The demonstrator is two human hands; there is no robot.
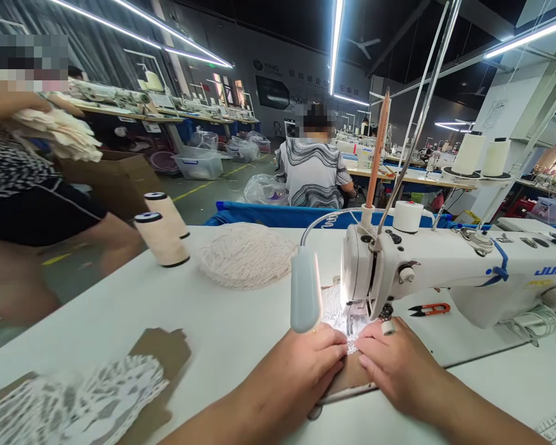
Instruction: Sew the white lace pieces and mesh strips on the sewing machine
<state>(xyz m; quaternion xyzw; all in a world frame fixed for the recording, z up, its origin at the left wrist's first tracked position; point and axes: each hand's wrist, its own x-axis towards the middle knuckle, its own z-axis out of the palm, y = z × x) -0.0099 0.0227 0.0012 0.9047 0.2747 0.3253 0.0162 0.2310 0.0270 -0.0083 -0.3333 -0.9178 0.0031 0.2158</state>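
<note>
Right now both my hands are down at the sewing machine (412,253), one on each side of the presser foot (350,322). The white lace (336,312) lies under the foot, and a narrow strip of it shows between my fingertips. My left hand (308,358) is partly curled, fingers close together, tips bearing on the lace's near edge. My right hand (398,364) is bent much the same way, reaching in from the other side. I can't tell whether either one pinches the lace or only presses it flat, since my own fingers cover the contact. Beneath lies a brown sheet (352,372), probably paper.

The worst risk, I'd judge, is to my fingertips: they sit just beside the foot, so if the machine ran while one slid inward, the needle could catch it. The lace is full of holes, so uneven pressure from my two hands could skew it, and an open loop could snag on the foot. If the brown sheet slipped, the lace might pucker with it. The lamp (304,290) hangs close above my left hand, and a raised wrist could knock it. The orange-handled snips (430,309) lie on the machine's bed, well clear of my fingers.
</note>
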